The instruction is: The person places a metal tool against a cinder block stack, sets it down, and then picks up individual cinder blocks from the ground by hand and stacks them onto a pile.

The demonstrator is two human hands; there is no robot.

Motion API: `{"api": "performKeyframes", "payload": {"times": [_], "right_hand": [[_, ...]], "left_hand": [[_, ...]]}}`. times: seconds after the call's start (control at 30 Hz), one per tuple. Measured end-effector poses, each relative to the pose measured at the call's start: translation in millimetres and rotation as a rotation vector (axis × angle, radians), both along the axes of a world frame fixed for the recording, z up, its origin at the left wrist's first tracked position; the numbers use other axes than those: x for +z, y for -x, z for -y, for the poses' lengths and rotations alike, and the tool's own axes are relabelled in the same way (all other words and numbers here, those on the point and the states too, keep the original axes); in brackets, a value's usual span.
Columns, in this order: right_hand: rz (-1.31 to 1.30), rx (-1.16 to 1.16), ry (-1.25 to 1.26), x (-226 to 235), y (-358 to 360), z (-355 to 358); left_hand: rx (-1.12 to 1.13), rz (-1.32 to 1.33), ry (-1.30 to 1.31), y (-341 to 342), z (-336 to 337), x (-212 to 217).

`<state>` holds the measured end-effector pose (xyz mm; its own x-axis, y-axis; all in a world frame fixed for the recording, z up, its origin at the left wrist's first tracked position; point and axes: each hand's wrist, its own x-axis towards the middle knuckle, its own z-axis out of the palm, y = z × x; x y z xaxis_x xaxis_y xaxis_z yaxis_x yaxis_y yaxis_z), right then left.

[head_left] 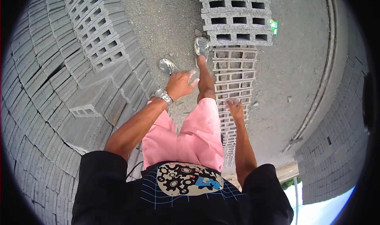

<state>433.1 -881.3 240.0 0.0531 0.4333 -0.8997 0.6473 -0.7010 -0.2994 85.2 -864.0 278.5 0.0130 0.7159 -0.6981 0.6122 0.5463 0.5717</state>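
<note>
Two bare hands show, & neither one holds a thing. Left hand hangs loose w/ fingers half spread, palm down, out over the gray ground, near the left side of the low row of hollow blocks. A silver watch sits on that wrist. Right hand has its fingers bent a bit & it rests on or just over the top of that same row of blocks; can't tell if it really touches. The row runs away from the person, & at its far end sits a taller stack of gray hollow blocks w/ their holes facing up at us. A small green thing lies just right of that stack. Left of the row, past the left hand, is a big pile of gray blocks, packed tight. One foot in a gray shoe is at the near left corner of the tall stack; the other shoe is just left of the row. Pink shorts & a black shirt fill the bottom.
</note>
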Motion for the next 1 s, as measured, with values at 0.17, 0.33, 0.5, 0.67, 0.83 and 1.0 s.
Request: {"api": "performKeyframes", "payload": {"times": [0.17,0.33,0.5,0.67,0.83,1.0], "right_hand": [[-0.110,-0.358,0.200,-9.6,12.3,64.7],[-0.054,-0.684,0.301,9.4,13.5,111.7],[0.031,-0.940,0.330,14.5,28.2,166.6],[-0.049,-1.131,0.383,5.5,78.5,202.7],[-0.190,-1.274,0.331,-13.2,114.1,201.7],[-0.207,-1.275,0.217,-10.2,117.4,191.9]], "left_hand": [[-0.706,-0.242,-0.462,-46.2,-117.5,-145.8],[-1.119,-0.287,-0.814,-93.1,-214.3,-225.3],[-1.356,-0.157,-0.786,-108.6,-248.4,-243.4],[-1.543,-0.261,-0.865,-132.6,-258.1,-258.5],[-1.726,-0.258,-0.887,-155.2,-275.7,-271.5],[-1.777,-0.303,-0.625,-171.4,-268.7,-260.9]]}}
